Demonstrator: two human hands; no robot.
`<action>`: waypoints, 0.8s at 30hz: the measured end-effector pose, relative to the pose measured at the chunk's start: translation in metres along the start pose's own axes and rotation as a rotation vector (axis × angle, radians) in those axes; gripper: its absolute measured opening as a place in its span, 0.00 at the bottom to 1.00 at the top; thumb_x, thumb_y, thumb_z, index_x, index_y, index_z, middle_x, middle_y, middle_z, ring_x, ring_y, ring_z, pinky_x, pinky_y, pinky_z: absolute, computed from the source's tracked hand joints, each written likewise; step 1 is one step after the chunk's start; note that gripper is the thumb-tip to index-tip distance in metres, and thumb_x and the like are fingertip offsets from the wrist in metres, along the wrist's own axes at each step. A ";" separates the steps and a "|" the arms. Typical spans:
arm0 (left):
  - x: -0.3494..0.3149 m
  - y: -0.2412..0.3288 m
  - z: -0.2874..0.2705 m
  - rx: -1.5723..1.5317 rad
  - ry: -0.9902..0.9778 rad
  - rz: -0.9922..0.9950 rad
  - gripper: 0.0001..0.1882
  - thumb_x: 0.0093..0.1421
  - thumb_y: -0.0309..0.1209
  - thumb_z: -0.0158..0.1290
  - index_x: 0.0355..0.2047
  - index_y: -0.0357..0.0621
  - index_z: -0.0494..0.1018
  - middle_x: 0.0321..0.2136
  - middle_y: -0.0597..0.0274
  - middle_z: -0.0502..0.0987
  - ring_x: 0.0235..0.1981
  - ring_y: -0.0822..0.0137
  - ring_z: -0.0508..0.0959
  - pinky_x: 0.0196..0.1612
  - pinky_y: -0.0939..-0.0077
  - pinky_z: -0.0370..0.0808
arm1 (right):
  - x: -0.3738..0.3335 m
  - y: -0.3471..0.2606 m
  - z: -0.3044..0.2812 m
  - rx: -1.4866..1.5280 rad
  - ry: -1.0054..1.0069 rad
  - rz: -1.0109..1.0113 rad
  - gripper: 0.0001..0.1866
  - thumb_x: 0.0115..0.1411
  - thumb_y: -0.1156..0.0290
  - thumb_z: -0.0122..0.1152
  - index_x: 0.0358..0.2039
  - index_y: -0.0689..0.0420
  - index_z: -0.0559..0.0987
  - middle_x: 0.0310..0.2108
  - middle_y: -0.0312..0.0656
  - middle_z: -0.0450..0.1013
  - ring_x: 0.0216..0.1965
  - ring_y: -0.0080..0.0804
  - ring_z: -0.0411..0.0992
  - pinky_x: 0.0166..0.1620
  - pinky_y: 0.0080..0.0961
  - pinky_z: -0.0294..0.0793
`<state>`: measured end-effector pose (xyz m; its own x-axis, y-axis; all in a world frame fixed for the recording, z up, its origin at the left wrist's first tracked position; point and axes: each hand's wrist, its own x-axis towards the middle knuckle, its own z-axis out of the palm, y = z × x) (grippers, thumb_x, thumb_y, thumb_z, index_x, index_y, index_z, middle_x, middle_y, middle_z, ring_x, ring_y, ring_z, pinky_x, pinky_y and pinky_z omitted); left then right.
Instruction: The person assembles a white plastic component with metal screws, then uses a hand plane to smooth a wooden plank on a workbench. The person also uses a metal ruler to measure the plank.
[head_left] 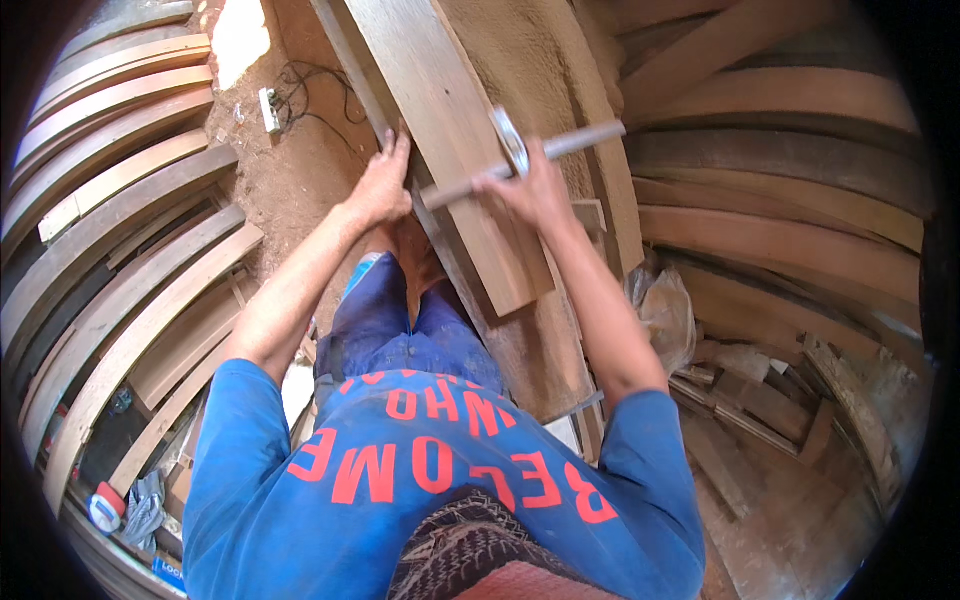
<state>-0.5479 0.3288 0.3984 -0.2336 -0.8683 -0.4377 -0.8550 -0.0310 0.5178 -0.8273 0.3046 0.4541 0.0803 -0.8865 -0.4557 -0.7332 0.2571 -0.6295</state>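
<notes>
A long light-brown wooden plank [445,105] slants across the sawdust-covered workbench [540,70] in front of me, its near end toward my right. A second board's edge shows beneath it. My right hand [537,192] is closed round a narrow straight grey bar [590,140] with a round silvery part [511,140] standing up from it. The bar lies crosswise over the plank; blur keeps me from telling its exact kind. My left hand [385,185] rests at the bench's left edge beside the plank, fingers stretched forward and holding nothing I can see.
Long boards [130,240] are stacked along the left, and more planks [780,200] along the right. A white power strip [269,110] with a dark cable lies on the dusty ground. A clear plastic bag [668,315] hangs by the bench's right side, near wood offcuts [760,400].
</notes>
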 end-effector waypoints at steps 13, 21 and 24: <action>0.049 -0.061 -0.095 -0.131 -0.099 0.223 0.53 0.49 0.15 0.48 0.76 0.38 0.42 0.72 0.32 0.56 0.76 0.43 0.53 0.74 0.40 0.53 | 0.097 -0.057 -0.004 -0.076 -0.082 -0.018 0.65 0.37 0.35 0.82 0.64 0.68 0.66 0.55 0.68 0.74 0.58 0.60 0.75 0.58 0.47 0.76; 0.152 -0.098 -0.170 0.051 -0.089 0.018 0.57 0.47 0.15 0.52 0.76 0.32 0.34 0.75 0.33 0.48 0.78 0.44 0.46 0.74 0.33 0.49 | 0.037 -0.047 -0.008 0.008 -0.094 0.158 0.52 0.40 0.51 0.87 0.59 0.63 0.70 0.49 0.60 0.80 0.53 0.53 0.79 0.57 0.44 0.77; 0.151 -0.100 -0.167 -0.031 -0.134 0.017 0.60 0.45 0.14 0.53 0.76 0.33 0.33 0.74 0.30 0.46 0.78 0.41 0.42 0.73 0.31 0.50 | 0.197 -0.142 0.012 0.048 0.067 -0.019 0.51 0.40 0.43 0.86 0.57 0.62 0.71 0.47 0.63 0.80 0.50 0.57 0.80 0.52 0.48 0.78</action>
<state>-0.4211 0.1179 0.4030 -0.3097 -0.7952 -0.5213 -0.8357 -0.0338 0.5481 -0.6995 0.0976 0.4463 0.0470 -0.9148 -0.4011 -0.6984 0.2570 -0.6680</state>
